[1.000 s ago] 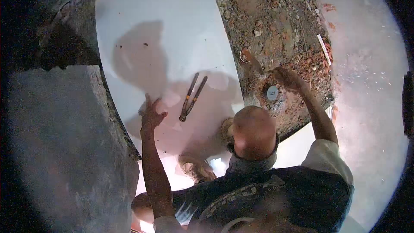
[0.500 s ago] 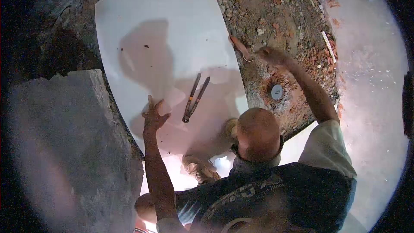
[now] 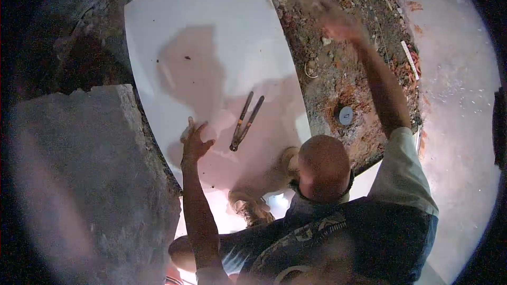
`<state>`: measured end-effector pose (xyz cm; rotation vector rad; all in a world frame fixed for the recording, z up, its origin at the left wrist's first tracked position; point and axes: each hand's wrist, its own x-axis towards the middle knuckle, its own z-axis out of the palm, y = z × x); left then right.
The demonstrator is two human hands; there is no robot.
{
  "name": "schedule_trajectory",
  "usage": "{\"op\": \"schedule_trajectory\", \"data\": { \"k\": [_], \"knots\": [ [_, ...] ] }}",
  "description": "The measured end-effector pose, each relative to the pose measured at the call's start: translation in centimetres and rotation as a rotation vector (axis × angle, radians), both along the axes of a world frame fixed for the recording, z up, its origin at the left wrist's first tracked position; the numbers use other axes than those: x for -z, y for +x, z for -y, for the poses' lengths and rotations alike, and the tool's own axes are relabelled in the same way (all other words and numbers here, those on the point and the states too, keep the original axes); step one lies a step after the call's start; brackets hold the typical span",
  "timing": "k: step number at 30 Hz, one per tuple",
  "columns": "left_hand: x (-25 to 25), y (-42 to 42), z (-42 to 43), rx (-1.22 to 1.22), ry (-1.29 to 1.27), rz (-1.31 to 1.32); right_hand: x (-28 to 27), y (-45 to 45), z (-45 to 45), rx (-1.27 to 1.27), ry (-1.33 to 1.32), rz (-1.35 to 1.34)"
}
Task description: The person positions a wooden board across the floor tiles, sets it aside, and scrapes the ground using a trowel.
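Neither my left hand nor my right hand is in view; both visible arms belong to a crouching person in front of me, seen from above and behind. That person's left hand (image 3: pixel 197 142) has its fingers spread over a white sheet (image 3: pixel 158 26). The other hand (image 3: pixel 340 25), blurred by motion, is over the rubble at the right; whether it holds anything is unclear. Long-handled pincers (image 3: pixel 246 121) rest on the sheet, handles slightly apart and jaws towards the person. A thin pale curved strand (image 3: pixel 310 72) lies just beyond the sheet's right edge.
A round grey cap (image 3: pixel 346 115) sits in reddish soil (image 3: pixel 369 142). Further right are a white strip (image 3: pixel 409 59) and a pale concrete floor (image 3: pixel 454 105). A rough-edged grey slab (image 3: pixel 79 148) borders the left. The person's boot (image 3: pixel 248 208) is near the sheet.
The other person's right hand has moved up over the rubble. The reddish-brown piece near it before no longer shows there. The whole view has shifted slightly; the pincers stay on the sheet.
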<state>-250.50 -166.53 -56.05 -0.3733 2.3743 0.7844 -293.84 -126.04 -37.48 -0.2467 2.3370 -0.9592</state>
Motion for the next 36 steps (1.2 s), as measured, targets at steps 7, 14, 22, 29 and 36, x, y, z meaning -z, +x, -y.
{"op": "schedule_trajectory", "data": {
  "k": [7, 14, 22, 29, 36],
  "knots": [
    [-0.1, 0.2, -0.2, 0.008, 0.039, -0.085, -19.4, 0.6, 3.5, 0.260, -0.353, -0.681],
    [1.2, 0.6, 0.1, 0.003, 0.064, -0.096, -16.5, 1.2, -3.0, 0.246, -0.237, -1.278],
    [3.6, 1.7, 0.3, -0.088, 0.041, -0.079, 11.6, 23.1, -12.8, -0.024, 0.629, -0.050],
    [0.0, 0.1, 0.7, -0.027, 0.046, -0.026, 9.6, 32.7, -9.0, -0.028, 0.515, -0.387],
    [-1.1, -0.5, -0.8, -0.075, 0.013, -0.026, 13.7, 19.8, 5.1, -0.015, 0.156, -0.928]
  ]
}}
